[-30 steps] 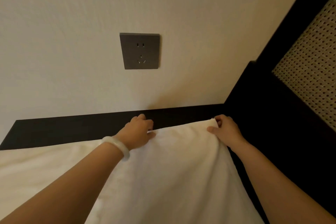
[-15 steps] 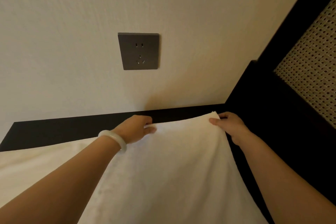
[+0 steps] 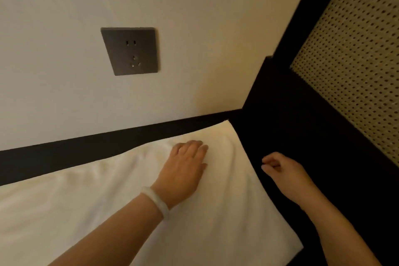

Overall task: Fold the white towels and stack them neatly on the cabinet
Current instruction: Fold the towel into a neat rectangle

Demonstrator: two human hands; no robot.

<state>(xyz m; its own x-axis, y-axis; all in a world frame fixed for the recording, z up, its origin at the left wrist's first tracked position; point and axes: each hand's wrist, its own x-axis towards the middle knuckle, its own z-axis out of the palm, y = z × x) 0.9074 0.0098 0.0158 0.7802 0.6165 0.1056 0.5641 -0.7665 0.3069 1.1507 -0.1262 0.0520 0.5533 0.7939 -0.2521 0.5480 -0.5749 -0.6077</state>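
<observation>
here, the white towel (image 3: 216, 222) is pressed flat on the dark cabinet (image 3: 64, 157) by the left hand (image 3: 185, 166), grip wide; the right hand (image 3: 280, 168) is held just beside it, grip loosely curled, empty.

A white towel (image 3: 216, 222) lies spread flat across the lower half of the frame, covering most of the dark cabinet (image 3: 54, 157) top. Its far edge runs diagonally from the left border up to a corner just right of centre, leaving a black strip of the cabinet bare along the wall. Its right edge slants down toward the lower right. The cloth is plain, with shallow wrinkles near the far edge, left of centre.
</observation>
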